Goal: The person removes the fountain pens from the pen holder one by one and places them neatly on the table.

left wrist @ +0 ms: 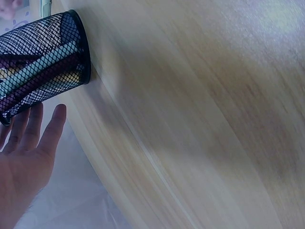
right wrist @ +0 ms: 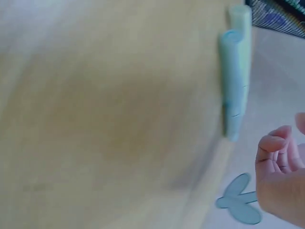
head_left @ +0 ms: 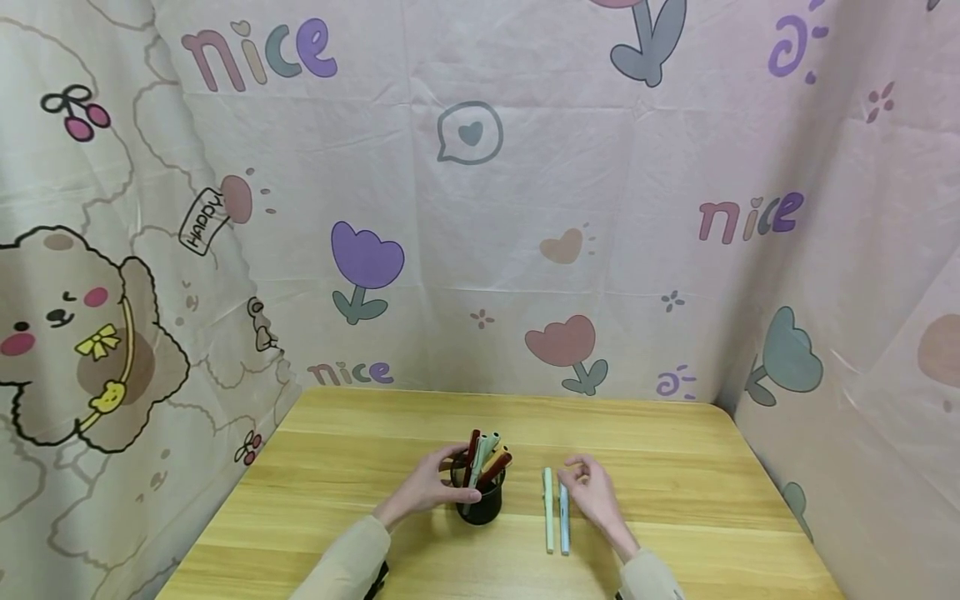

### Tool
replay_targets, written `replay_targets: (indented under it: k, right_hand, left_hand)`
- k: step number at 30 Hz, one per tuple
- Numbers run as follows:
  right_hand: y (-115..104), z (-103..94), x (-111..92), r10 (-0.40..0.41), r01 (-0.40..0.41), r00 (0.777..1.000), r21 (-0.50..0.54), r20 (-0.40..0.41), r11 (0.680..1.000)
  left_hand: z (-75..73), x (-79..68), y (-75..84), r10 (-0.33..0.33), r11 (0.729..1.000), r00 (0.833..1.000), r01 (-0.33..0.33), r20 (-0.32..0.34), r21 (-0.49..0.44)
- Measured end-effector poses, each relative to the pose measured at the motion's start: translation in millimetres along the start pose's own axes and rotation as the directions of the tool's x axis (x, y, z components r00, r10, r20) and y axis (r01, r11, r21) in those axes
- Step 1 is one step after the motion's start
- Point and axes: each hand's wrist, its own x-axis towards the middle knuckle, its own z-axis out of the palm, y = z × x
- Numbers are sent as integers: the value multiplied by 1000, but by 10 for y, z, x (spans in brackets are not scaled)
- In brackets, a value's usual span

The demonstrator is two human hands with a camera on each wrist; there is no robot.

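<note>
My left hand [head_left: 429,485] holds a black mesh pen holder [head_left: 483,508], its thumb in front and fingers behind. Several pens [head_left: 480,458] stand in the holder, dark red, pale green and yellow-orange among them. In the left wrist view, extended fingers [left wrist: 33,126] reach the mesh. To the right, a pale green pen [head_left: 549,512] and a light blue pen [head_left: 565,521] lie side by side on the table. My right hand [head_left: 592,496] hovers at the far end of the blue pen with loosely bent fingers, holding nothing. The right wrist view shows it apart from both pens.
The wooden table [head_left: 360,433] has a far edge against a hanging printed cloth [head_left: 480,250]. More of this cloth hangs at the left and right sides. Beige sleeves [head_left: 348,554] cover both forearms.
</note>
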Motion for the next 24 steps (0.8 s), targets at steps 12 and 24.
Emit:
replay_targets:
  k: [12,24]
  right_hand:
    - [-412,257,13,-235,212,952,131,198,968]
    - [-469,392,38,-353,330,907,134,228,934]
  left_hand:
    - [7,5,5,15,1000,1000,-15,4,-1]
    - [5,13,5,12,1000,1000,-12,-5,-6]
